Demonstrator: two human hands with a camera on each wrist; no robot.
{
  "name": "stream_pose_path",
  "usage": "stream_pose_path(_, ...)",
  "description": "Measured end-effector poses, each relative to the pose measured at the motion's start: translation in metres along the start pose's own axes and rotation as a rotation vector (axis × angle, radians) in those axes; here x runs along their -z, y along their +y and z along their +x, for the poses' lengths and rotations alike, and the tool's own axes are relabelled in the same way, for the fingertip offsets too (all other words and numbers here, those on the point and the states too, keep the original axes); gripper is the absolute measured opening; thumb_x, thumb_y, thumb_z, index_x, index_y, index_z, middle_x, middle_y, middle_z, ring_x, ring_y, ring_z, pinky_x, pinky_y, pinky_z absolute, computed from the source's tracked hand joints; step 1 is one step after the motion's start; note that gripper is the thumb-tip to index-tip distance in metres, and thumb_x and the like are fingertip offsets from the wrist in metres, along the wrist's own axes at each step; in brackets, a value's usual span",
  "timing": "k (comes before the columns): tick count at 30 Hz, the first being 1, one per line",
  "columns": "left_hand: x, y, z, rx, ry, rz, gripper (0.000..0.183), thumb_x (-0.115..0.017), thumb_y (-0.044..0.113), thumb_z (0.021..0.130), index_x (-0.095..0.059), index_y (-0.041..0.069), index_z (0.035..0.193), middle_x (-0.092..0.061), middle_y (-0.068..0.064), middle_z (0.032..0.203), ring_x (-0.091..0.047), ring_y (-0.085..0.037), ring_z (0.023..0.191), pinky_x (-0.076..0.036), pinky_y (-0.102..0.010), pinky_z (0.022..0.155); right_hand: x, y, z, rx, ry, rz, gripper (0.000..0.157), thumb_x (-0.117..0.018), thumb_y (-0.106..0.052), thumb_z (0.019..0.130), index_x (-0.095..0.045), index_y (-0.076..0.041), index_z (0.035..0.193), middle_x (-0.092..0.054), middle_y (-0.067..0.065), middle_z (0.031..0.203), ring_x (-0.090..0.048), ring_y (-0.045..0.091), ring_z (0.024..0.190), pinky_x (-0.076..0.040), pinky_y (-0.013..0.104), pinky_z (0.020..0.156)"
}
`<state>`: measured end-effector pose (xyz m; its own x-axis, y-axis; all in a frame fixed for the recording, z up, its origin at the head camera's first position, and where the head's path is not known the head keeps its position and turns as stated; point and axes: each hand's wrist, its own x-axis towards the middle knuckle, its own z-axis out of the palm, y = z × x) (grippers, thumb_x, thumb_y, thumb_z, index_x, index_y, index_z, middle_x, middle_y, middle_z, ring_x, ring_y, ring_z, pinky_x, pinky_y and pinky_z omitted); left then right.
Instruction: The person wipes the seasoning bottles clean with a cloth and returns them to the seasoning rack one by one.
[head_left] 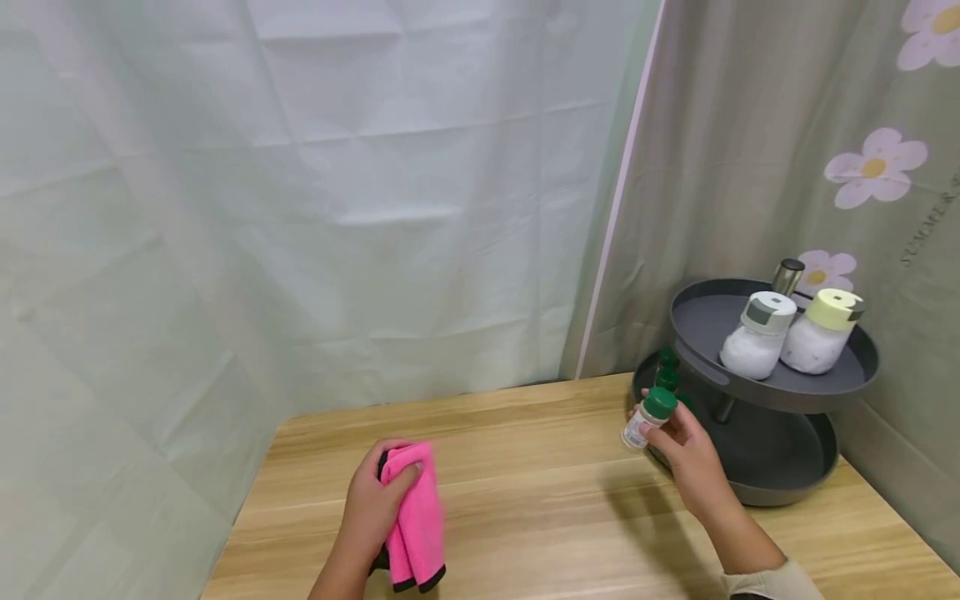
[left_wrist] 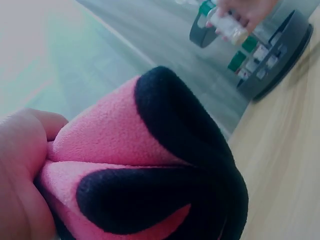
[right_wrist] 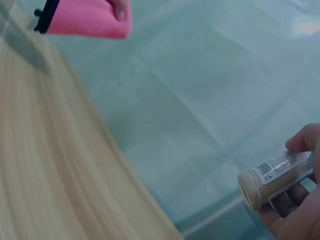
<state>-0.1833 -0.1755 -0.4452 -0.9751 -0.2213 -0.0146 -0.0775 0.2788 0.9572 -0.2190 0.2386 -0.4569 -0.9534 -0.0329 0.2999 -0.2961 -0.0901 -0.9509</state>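
Note:
My left hand (head_left: 375, 500) grips a folded pink cloth (head_left: 420, 517) with black edging, held over the table's left part. In the left wrist view the thick folds of the cloth (left_wrist: 110, 125) fill the middle, thumb and fingers at their left side. My right hand (head_left: 693, 458) holds a small spice jar (head_left: 643, 427) with a green cap, tilted, beside the lower tier of a dark grey two-tier rack (head_left: 780, 492). The right wrist view shows the jar (right_wrist: 280, 177) with a barcode label and pale brown contents, pinched between thumb and fingers.
On the rack's upper tier stand two white-filled jars, one with a grey-and-white lid (head_left: 757, 333), one with a yellow lid (head_left: 821, 329), and a dark-capped container (head_left: 787, 275). More green-capped jars (left_wrist: 239, 62) sit on the lower tier. Curtains (head_left: 412, 208) hang behind the wooden table (head_left: 525, 500).

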Motion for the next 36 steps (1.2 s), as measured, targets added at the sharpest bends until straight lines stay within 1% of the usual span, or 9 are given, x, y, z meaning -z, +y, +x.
stream_pose_path(7, 0.023, -0.012, 0.002, 0.048, 0.034, 0.060, 0.040, -0.072, 0.018, 0.091, -0.060, 0.016, 0.129, -0.063, -0.014, 0.122, -0.060, -0.016, 0.086, -0.052, -0.031, 0.071, 0.028, 0.003, -0.007, 0.008, 0.054, -0.094, 0.046, -0.059, -0.002, 0.099, -0.049, -0.011, 0.143, -0.064, -0.019, 0.122, -0.060, -0.007, 0.113, -0.047, 0.009, 0.092)
stream_pose_path(12, 0.040, -0.022, 0.003, 0.070, 0.045, 0.134, 0.040, -0.072, 0.022, 0.092, -0.059, 0.017, 0.129, -0.062, -0.013, 0.124, -0.060, -0.015, 0.087, -0.052, -0.029, 0.072, 0.047, 0.004, -0.012, -0.002, 0.066, -0.131, 0.053, -0.059, -0.003, 0.099, -0.041, -0.002, 0.150, -0.061, -0.019, 0.128, -0.057, -0.011, 0.117, -0.046, 0.007, 0.092)
stream_pose_path(16, 0.054, -0.031, 0.001, 0.082, 0.041, 0.174, 0.039, -0.072, 0.023, 0.092, -0.058, 0.016, 0.128, -0.062, -0.012, 0.122, -0.060, -0.013, 0.085, -0.052, -0.027, 0.072, 0.063, 0.006, -0.015, -0.009, 0.112, -0.160, 0.053, -0.060, -0.004, 0.099, -0.042, -0.003, 0.149, -0.060, -0.018, 0.127, -0.057, -0.013, 0.115, -0.045, 0.005, 0.090)
stream_pose_path(21, 0.071, -0.041, 0.002, 0.115, 0.050, 0.234, 0.041, -0.070, 0.026, 0.093, -0.056, 0.017, 0.130, -0.061, -0.011, 0.125, -0.060, -0.010, 0.086, -0.052, -0.025, 0.073, 0.079, 0.007, -0.016, -0.044, 0.189, -0.386, 0.048, -0.062, -0.013, 0.100, -0.045, -0.004, 0.144, -0.057, -0.027, 0.116, -0.053, -0.020, 0.105, -0.047, 0.004, 0.082)
stream_pose_path(24, 0.079, -0.046, 0.004, 0.119, 0.042, 0.301, 0.044, -0.070, 0.029, 0.093, -0.054, 0.015, 0.132, -0.058, -0.014, 0.128, -0.060, -0.014, 0.090, -0.051, -0.025, 0.073, 0.086, 0.009, -0.015, -0.076, 0.200, -0.608, 0.049, -0.063, -0.022, 0.100, -0.044, -0.001, 0.141, -0.062, -0.013, 0.118, -0.048, -0.025, 0.098, -0.047, 0.004, 0.076)
stream_pose_path(28, 0.084, -0.051, 0.009, 0.120, 0.033, 0.389, 0.048, -0.069, 0.031, 0.093, -0.052, 0.012, 0.133, -0.054, -0.017, 0.130, -0.059, -0.022, 0.100, -0.049, -0.027, 0.074, 0.093, 0.012, -0.014, -0.106, 0.170, -0.801, 0.052, -0.064, -0.028, 0.099, -0.046, 0.002, 0.138, -0.066, 0.026, 0.119, -0.042, -0.028, 0.089, -0.048, 0.010, 0.068)
stream_pose_path(29, 0.085, -0.053, 0.010, 0.116, 0.032, 0.405, 0.048, -0.069, 0.031, 0.093, -0.052, 0.010, 0.133, -0.053, -0.018, 0.130, -0.059, -0.025, 0.102, -0.049, -0.028, 0.076, 0.094, 0.013, -0.014, -0.110, 0.162, -0.835, 0.052, -0.065, -0.028, 0.099, -0.047, 0.003, 0.136, -0.066, 0.030, 0.118, -0.042, -0.027, 0.087, -0.049, 0.012, 0.067)
stream_pose_path(32, 0.086, -0.058, 0.014, 0.102, 0.024, 0.452, 0.051, -0.068, 0.030, 0.093, -0.050, 0.007, 0.136, -0.050, -0.023, 0.134, -0.056, -0.033, 0.112, -0.051, -0.038, 0.086, 0.097, 0.015, -0.012, -0.114, 0.149, -0.922, 0.050, -0.068, -0.028, 0.096, -0.051, 0.002, 0.132, -0.069, 0.030, 0.112, -0.050, -0.017, 0.085, -0.050, 0.018, 0.064)
stream_pose_path(36, 0.084, -0.065, 0.019, 0.080, -0.001, 0.499, 0.061, -0.067, 0.028, 0.094, -0.042, 0.003, 0.143, -0.042, -0.030, 0.140, -0.049, -0.045, 0.126, -0.044, -0.059, 0.104, 0.100, 0.017, -0.011, -0.139, 0.131, -0.986, 0.048, -0.068, -0.030, 0.095, -0.052, 0.002, 0.127, -0.071, 0.027, 0.107, -0.070, 0.019, 0.088, -0.052, 0.030, 0.067)
